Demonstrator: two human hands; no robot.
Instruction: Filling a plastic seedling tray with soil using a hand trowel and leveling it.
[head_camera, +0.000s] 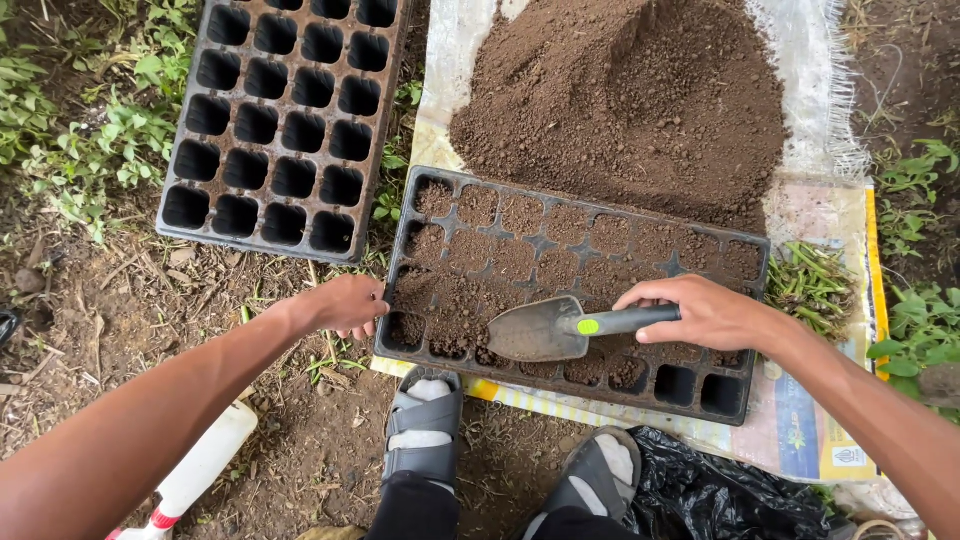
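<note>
A black seedling tray, most of its cells filled with brown soil, lies on a white woven sack in front of me. My right hand grips the grey handle of a small metal trowel, whose blade rests flat over the soil in the tray's near middle cells. My left hand holds the tray's left edge. A few cells at the near right corner hold no soil.
A large heap of loose soil sits on the sack behind the tray. A second black tray with hollow cells lies at the upper left. A white bottle, my sandalled feet and a black plastic bag are near me.
</note>
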